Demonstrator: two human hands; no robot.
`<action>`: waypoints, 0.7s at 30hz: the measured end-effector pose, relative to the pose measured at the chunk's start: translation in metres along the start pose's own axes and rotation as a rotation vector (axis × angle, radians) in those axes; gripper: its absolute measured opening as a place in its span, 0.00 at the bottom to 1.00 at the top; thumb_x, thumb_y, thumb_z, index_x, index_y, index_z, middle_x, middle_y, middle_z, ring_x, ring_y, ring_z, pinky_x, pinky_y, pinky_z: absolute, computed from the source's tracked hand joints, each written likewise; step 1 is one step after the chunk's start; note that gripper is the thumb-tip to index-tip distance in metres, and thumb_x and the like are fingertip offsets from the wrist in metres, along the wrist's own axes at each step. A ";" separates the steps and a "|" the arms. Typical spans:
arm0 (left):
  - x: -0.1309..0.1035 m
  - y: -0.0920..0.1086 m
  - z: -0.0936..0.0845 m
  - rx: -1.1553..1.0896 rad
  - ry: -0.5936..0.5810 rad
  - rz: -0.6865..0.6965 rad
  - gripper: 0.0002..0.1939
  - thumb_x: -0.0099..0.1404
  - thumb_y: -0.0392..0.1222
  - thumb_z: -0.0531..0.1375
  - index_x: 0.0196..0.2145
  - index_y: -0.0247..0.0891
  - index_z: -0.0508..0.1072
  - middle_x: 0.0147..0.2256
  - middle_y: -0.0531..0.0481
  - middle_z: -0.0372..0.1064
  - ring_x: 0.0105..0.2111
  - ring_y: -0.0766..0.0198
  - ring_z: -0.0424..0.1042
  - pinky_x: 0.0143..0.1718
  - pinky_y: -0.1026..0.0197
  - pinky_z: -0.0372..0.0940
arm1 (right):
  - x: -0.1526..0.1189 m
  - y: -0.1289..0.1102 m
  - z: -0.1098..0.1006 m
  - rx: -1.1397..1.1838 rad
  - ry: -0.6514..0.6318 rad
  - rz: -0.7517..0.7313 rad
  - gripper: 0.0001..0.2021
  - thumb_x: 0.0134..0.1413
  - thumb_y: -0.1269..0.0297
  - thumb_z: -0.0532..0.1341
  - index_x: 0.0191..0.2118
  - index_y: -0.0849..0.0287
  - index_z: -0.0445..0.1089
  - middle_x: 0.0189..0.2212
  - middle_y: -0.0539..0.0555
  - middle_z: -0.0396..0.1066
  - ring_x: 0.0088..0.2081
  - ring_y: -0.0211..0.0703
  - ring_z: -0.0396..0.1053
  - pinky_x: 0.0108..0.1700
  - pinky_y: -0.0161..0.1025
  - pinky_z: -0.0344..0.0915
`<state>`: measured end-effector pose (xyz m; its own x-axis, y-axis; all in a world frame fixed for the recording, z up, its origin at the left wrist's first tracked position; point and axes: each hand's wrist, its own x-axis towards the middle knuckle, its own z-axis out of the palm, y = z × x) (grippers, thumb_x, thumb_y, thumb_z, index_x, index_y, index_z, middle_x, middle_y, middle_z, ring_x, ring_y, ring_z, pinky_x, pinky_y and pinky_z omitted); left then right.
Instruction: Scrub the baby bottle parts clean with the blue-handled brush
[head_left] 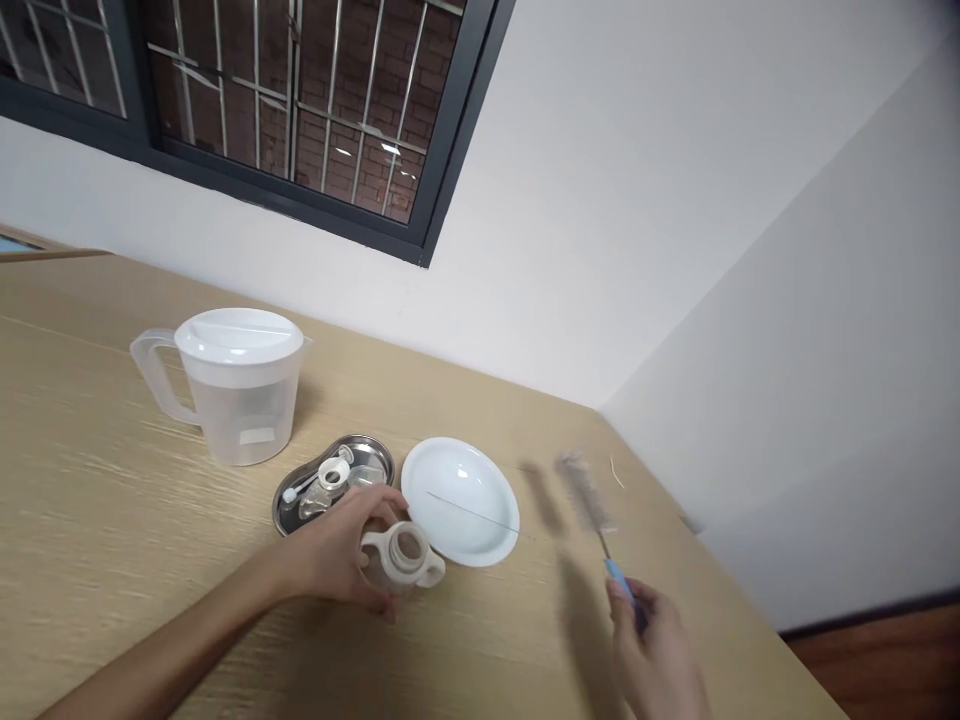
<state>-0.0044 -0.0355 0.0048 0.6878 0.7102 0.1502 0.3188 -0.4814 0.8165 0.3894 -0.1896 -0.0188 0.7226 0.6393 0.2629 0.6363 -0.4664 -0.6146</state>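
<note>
My left hand (349,550) is wrapped around the side of a small baby bottle (405,560) with a pale two-handled collar. The bottle's mouth is uncovered and faces up toward me. My right hand (656,640) grips the blue handle of a bottle brush (585,495), its bristles pointing up and away above the table; brush and hand are slightly blurred. Just beyond the bottle lies a white bowl (495,505) with a thin wire-like rod (472,511) across it. A kidney-shaped metal tray (382,452) beside it holds a white ring and clear parts.
A lidded translucent pitcher (247,400) with liquid inside stands at the left on the wooden table (112,520). A thin pale strip (616,472) lies near the right edge. White walls and a barred window (300,100) rise behind the table.
</note>
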 end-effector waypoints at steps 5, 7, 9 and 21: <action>0.003 0.007 -0.024 -0.007 0.307 0.024 0.34 0.45 0.46 0.77 0.47 0.43 0.69 0.45 0.50 0.77 0.43 0.55 0.77 0.44 0.57 0.71 | 0.005 -0.007 -0.034 0.201 0.050 -0.052 0.34 0.53 0.30 0.58 0.50 0.57 0.69 0.39 0.59 0.78 0.38 0.49 0.75 0.34 0.40 0.71; 0.004 0.006 -0.035 0.105 0.444 0.043 0.31 0.49 0.48 0.75 0.48 0.43 0.70 0.47 0.49 0.77 0.45 0.53 0.76 0.46 0.55 0.70 | 0.005 -0.023 -0.041 0.246 -0.033 -0.101 0.34 0.52 0.30 0.59 0.50 0.56 0.69 0.39 0.58 0.77 0.39 0.48 0.75 0.33 0.37 0.70; 0.004 0.002 -0.044 0.245 0.539 0.077 0.26 0.54 0.47 0.72 0.49 0.43 0.71 0.48 0.48 0.77 0.48 0.51 0.75 0.50 0.51 0.68 | 0.006 -0.042 -0.041 0.274 -0.064 -0.162 0.32 0.52 0.31 0.61 0.48 0.56 0.71 0.38 0.57 0.77 0.40 0.47 0.75 0.33 0.35 0.70; 0.005 -0.024 -0.060 0.651 0.606 0.209 0.19 0.64 0.40 0.66 0.52 0.42 0.70 0.50 0.46 0.77 0.52 0.51 0.75 0.52 0.52 0.62 | 0.022 -0.135 0.020 0.414 -0.271 -0.521 0.21 0.58 0.41 0.63 0.39 0.56 0.76 0.35 0.54 0.78 0.34 0.41 0.75 0.33 0.31 0.71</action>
<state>-0.0477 0.0102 0.0190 0.3715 0.6353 0.6770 0.6576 -0.6948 0.2912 0.3140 -0.0998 0.0553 0.2263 0.8700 0.4381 0.6869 0.1764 -0.7050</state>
